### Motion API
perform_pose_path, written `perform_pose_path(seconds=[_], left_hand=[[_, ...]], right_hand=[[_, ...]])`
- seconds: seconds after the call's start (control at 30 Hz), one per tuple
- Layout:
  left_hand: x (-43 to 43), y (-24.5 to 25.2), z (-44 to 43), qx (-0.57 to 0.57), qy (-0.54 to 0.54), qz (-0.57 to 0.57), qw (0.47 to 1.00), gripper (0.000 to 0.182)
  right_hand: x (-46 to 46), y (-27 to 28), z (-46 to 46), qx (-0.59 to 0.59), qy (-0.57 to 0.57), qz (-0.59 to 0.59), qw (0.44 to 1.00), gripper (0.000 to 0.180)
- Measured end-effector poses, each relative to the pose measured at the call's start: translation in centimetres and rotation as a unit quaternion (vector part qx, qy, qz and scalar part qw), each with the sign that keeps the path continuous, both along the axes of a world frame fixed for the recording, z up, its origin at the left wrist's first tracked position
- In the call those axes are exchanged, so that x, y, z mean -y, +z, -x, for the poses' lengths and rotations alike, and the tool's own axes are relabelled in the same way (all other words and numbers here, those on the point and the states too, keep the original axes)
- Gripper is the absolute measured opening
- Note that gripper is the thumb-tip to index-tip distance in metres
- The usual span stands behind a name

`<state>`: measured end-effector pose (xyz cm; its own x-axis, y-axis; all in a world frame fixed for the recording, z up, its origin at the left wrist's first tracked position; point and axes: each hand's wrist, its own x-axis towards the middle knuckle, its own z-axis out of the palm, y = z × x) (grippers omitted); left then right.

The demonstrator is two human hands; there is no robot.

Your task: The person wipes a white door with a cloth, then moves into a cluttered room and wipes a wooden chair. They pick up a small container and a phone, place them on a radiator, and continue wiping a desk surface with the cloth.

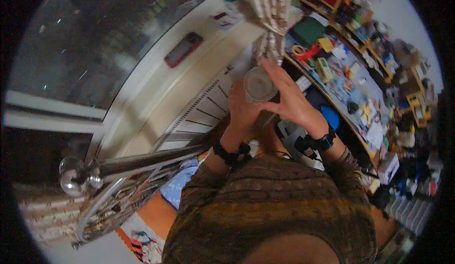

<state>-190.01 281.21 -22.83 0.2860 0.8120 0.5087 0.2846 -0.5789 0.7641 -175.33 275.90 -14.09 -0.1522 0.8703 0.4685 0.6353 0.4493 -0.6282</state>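
Observation:
Both my hands are wrapped around a round, translucent cup (260,83), seen from above by its rim. My left hand (242,105) presses against its left side. My right hand (293,95) curves around the right side, thumb and fingers spread along the wall. The thumbs come close together at the near side of the rim. What the cup contains is too blurred to tell. It is held up in front of me, beside the hanging curtain (273,47) and above the radiator's level.
On the left, a phone-like device with a red edge (183,49) lies on the windowsill (142,121), above a white radiator (199,120). A cluttered desk (369,86) stands to the right. A metal bed frame (142,160) with knobs is at lower left.

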Motion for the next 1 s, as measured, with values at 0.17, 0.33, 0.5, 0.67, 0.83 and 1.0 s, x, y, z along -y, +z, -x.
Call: perform_pose_path(seconds=[0.17,0.33,0.5,0.67,0.83,1.0], left_hand=[[-8.1,0.5,9.9,0.098,0.189,0.100,0.972,0.054],[-16.1,1.6,20.4,0.143,0.307,-0.002,0.941,0.046],[-21.6,-0.1,24.9,0.060,0.343,0.017,0.937,0.037],[-23.7,-2.3,25.4,0.057,0.353,0.054,0.932,0.038],[-25.3,-3.8,27.1,0.029,0.368,0.006,0.929,0.043],[-26.8,-5.4,28.6,0.032,0.294,-0.029,0.955,0.050]], right_hand=[[-0.3,-0.7,0.8,-0.024,-0.005,0.034,0.999,0.079],[4.7,-4.8,-4.6,-0.044,-0.116,0.118,0.985,0.063],[13.0,-11.8,-12.5,-0.137,-0.256,0.191,0.938,0.047],[21.7,-19.5,-19.9,-0.202,-0.453,0.262,0.828,0.037],[25.3,-23.2,-23.3,-0.170,-0.554,0.191,0.792,0.032],[22.7,-26.5,-28.2,-0.096,-0.587,0.246,0.765,0.039]])
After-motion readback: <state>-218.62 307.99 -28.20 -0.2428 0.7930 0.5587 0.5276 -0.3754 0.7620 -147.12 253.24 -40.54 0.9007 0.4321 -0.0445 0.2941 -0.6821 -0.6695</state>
